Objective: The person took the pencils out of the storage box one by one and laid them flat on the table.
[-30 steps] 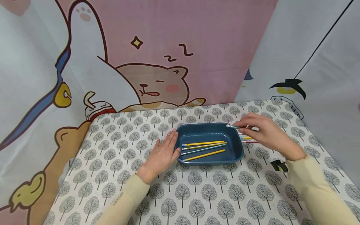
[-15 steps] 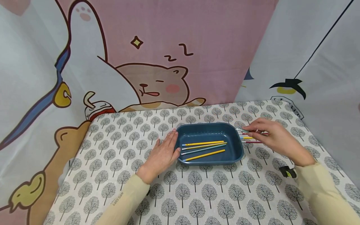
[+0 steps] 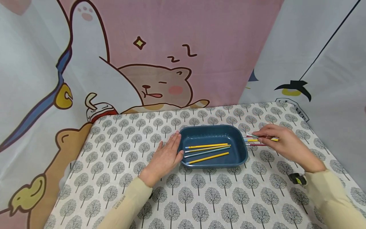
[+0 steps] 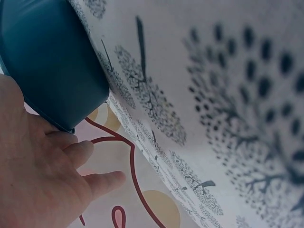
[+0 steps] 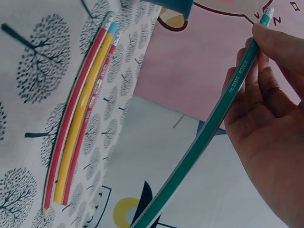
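In the head view, a dark blue rectangular tray (image 3: 211,131) stands on the table with several yellow and green pencils (image 3: 207,155) lying inside. My left hand (image 3: 163,159) rests against the tray's left end, fingers fairly straight; the left wrist view shows those fingertips at the tray's rim (image 4: 50,124). Right of the tray, my right hand (image 3: 286,144) pinches a green pencil (image 5: 209,123) near its white eraser end, between thumb and fingers. Beneath that hand, two red pencils (image 5: 76,118) and a yellow pencil (image 5: 88,102) lie side by side on the cloth.
A white cloth with a tree print (image 3: 200,203) covers the table. Behind it hangs a pink and white curtain (image 3: 223,47) with cartoon animals. A small black device (image 3: 297,178) sits at my right wrist.
My right hand has drawn back to the right with the green pencil, whose eraser end was over the tray's right rim. The left hand and the tray have stayed put.
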`<state>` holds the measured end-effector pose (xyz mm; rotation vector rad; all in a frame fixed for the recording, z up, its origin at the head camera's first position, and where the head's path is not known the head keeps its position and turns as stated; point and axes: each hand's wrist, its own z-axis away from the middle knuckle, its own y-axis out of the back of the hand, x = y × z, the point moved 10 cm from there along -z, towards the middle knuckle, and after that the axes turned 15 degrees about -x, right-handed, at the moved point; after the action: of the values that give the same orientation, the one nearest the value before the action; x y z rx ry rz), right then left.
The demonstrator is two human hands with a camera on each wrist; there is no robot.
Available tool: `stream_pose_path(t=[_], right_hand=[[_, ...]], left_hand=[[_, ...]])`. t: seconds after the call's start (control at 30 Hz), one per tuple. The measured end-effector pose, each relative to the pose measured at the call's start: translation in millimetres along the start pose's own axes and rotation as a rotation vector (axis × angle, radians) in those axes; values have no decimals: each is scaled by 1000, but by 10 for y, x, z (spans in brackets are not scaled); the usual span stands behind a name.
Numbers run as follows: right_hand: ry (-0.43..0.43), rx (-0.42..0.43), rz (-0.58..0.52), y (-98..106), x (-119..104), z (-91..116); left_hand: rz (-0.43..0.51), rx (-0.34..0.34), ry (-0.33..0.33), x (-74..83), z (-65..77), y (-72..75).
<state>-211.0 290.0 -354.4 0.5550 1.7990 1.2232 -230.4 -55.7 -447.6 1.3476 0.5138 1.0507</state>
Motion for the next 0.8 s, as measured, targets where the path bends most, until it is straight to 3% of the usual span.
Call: stream_pose_path(t=[0.37,0.8], right_hand=[[-42,-34,2,-83,163,79],[-28,-58,-22,-196,325,122]], left_hand=[[1,2,-6,13,5,9],[-10,0,-7,12,6,-1]])
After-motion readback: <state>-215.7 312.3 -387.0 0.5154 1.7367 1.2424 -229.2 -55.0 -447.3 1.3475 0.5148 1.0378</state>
